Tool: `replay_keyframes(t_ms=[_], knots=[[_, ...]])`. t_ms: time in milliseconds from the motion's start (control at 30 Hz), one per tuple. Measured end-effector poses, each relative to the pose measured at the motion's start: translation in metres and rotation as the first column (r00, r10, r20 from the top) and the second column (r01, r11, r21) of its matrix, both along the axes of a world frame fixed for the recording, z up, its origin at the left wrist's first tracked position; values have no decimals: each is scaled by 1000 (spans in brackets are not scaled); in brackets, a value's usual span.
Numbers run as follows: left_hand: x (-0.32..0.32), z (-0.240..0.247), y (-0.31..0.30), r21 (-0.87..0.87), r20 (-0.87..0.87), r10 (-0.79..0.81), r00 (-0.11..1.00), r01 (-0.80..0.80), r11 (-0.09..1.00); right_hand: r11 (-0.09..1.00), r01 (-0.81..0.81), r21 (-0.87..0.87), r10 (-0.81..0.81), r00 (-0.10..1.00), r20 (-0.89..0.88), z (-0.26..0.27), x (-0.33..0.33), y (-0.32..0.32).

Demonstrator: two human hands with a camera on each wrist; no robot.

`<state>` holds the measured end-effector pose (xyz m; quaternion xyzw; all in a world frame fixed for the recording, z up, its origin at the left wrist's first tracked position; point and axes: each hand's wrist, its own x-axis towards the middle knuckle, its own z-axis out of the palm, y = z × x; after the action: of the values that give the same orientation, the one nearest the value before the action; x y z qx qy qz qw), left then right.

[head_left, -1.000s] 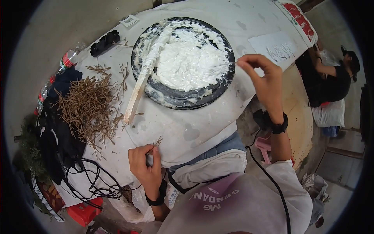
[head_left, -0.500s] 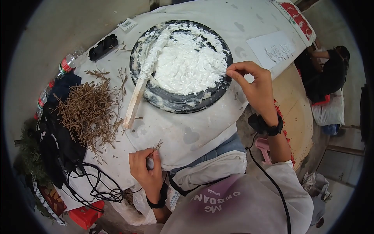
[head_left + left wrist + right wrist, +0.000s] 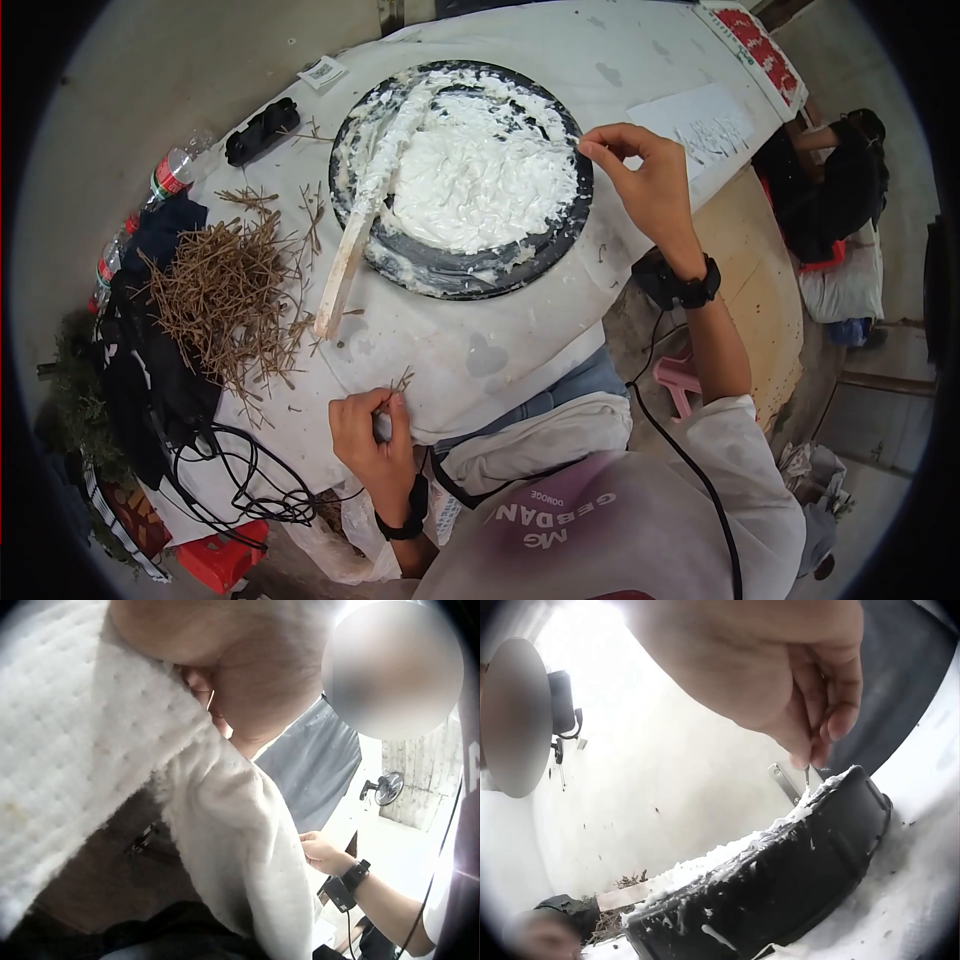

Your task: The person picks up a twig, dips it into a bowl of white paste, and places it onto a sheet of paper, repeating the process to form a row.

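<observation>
A round black dish (image 3: 455, 284) holds thick white paste (image 3: 485, 175), with a paste-smeared wooden stick (image 3: 345, 270) lying across its left side. At the dish's right rim my right hand (image 3: 650, 185) pinches a thin twig (image 3: 807, 777) between thumb and fingertips; in the right wrist view its lower end meets the paste. My left hand (image 3: 372, 435) rests at the near edge of the cloth-covered table, pinching a few short brown twigs (image 3: 403, 380) that stick up past the fingertips. Left of the dish lies a tangled heap of similar twigs (image 3: 225, 290).
Beyond my right hand, a white sheet (image 3: 655, 120) bears several white-coated twigs. A red-and-white box (image 3: 760, 50) stands at the far right corner. Black cables (image 3: 250, 480) and plastic bottles (image 3: 172, 172) are on the left. Another person (image 3: 825, 185) sits at the right.
My right hand has moved slightly left and up along the dish's right rim, bringing the twig to the paste. The left hand keeps its hold on its twigs. The head view has shifted slightly.
</observation>
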<state>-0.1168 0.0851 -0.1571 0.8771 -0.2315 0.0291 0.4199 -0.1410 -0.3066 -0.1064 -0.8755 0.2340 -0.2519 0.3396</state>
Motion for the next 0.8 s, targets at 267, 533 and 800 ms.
replay_keyframes(t_ms=[267,533,800], knots=[[0,3,-1,19,-17,-2,1000,2,1000,991,-88,-96,86,996,-28,5,9,-7],[0,3,-1,16,-23,-6,1000,6,1000,989,-129,-71,119,985,-124,5,15,-8],[0,0,0,23,-28,-6,1000,7,1000,989,-77,-124,82,996,35,12,15,-2]])
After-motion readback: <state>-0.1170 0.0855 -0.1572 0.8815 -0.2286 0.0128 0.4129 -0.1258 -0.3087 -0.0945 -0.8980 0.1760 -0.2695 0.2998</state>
